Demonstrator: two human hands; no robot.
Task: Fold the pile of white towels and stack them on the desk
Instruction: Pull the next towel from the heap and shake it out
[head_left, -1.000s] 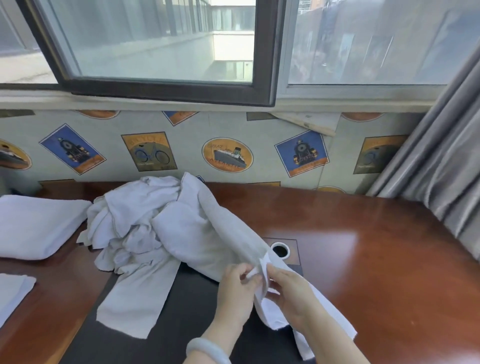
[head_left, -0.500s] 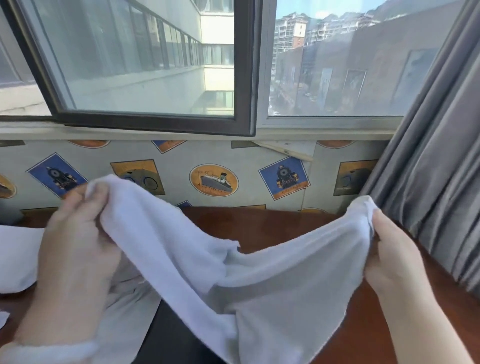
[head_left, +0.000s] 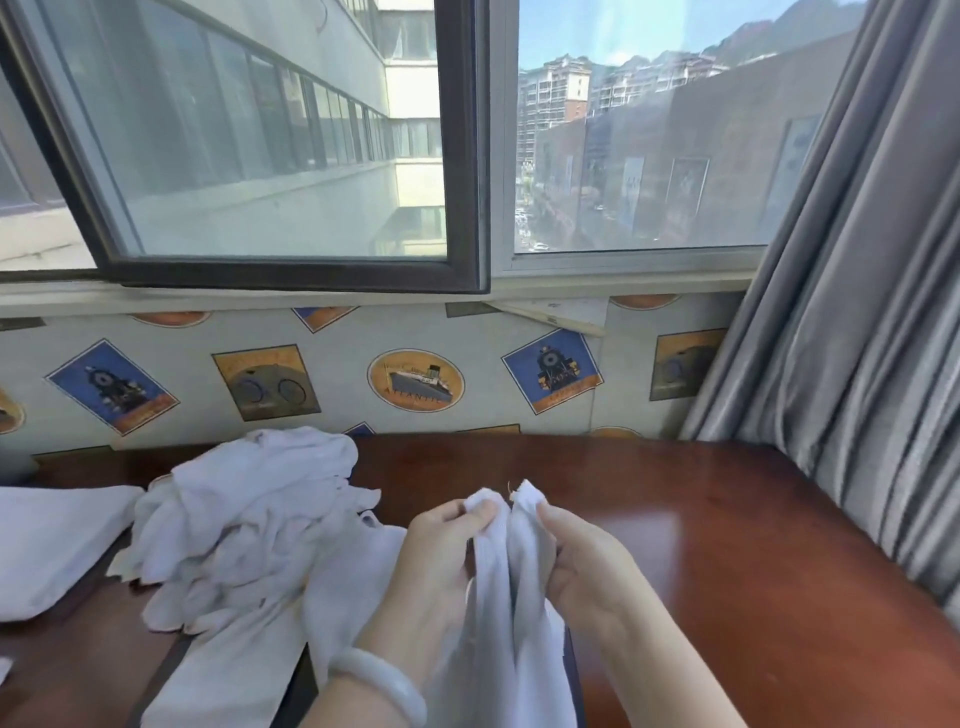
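Note:
A white towel (head_left: 511, 613) hangs doubled between my hands above the desk's near edge. My left hand (head_left: 431, 566) pinches one top corner and my right hand (head_left: 582, 561) pinches the other, the two corners side by side. A crumpled pile of white towels (head_left: 249, 519) lies on the reddish-brown desk (head_left: 727, 545) to the left of my hands. At the far left rests a folded white towel stack (head_left: 47, 545). The held towel's lower part runs out of view.
A grey curtain (head_left: 857, 338) hangs at the right over the desk's edge. Behind the desk rises a papered wall (head_left: 415, 384) under a window (head_left: 270, 156). A dark mat (head_left: 296, 691) lies under the pile near the front.
Half a second ago my hands held the towel stretched wide apart; they have come together, bringing the two corners side by side and doubling the towel. The view has dropped slightly toward the desk.

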